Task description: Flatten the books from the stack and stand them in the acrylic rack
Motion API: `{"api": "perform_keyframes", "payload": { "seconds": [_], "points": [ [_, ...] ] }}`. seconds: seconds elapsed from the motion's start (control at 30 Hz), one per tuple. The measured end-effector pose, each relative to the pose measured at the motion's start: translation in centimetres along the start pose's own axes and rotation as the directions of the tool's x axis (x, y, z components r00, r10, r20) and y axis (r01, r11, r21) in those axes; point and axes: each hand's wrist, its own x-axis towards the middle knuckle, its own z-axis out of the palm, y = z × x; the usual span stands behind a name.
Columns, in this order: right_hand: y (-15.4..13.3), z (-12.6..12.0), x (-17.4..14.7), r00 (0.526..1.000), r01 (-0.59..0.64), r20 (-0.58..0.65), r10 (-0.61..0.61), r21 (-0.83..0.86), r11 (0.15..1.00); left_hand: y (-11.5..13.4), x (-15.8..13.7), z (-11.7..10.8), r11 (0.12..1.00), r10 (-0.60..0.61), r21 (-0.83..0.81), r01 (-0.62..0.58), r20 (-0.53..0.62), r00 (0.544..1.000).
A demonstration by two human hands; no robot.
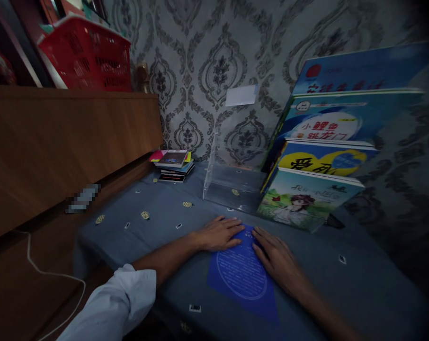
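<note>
A blue book (pixel 242 277) with a ring of pale print lies flat on the cloth near the front edge of the table. My left hand (pixel 219 234) rests on its upper left part, fingers stretched out toward the right. Along the upper right side, my right hand (pixel 273 251) lies with its fingers extended, the fingertips on the book's far corner. Neither hand is wrapped around anything. Just beyond them stands a clear acrylic rack (pixel 232 189), its right part filled with upright picture books (pixel 299 199) in stepped rows.
A stack of small books (pixel 174 163) sits at the table's back left. Patterned grey-blue cloth (pixel 165 208) covers the table. To the left are a wooden cabinet (pixel 68 142) with a red basket (pixel 90 54) on top and a white cable (pixel 54 273). Patterned wallpaper closes off the back.
</note>
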Motion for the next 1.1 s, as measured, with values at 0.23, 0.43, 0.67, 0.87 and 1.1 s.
{"api": "perform_keyframes", "payload": {
  "seconds": [0.23, 0.43, 0.67, 0.87, 1.1],
  "points": [
    [0.4, 0.3, -0.1, 1.000, 0.007, 0.003, -0.007, -0.005, 1.000, -0.2, 0.1, 0.2, 1.000, -0.006, -0.008, 0.006, -0.012, 1.000],
    [-0.7, -0.6, -0.1, 1.000, -0.014, 0.008, 0.014, 0.034, 0.999, -0.4, 0.0, 0.4, 1.000, 0.011, 0.027, -0.010, -0.034, 0.999],
    [-1.7, -2.3, 0.2, 0.995, -0.059, 0.090, 0.052, 0.075, 0.995, 1.1, -0.3, -0.8, 0.975, -0.103, 0.186, 0.123, -0.112, 0.988],
    [-1.8, -2.9, 0.3, 0.989, -0.087, 0.126, 0.075, 0.091, 0.992, 2.2, -0.3, -1.3, 0.933, -0.198, 0.276, 0.233, -0.149, 0.969],
    [-1.8, -3.0, 0.2, 0.992, -0.088, 0.101, 0.074, 0.140, 0.986, 1.9, -0.3, -0.6, 0.925, -0.168, 0.314, 0.215, -0.170, 0.971]
  ]
}}
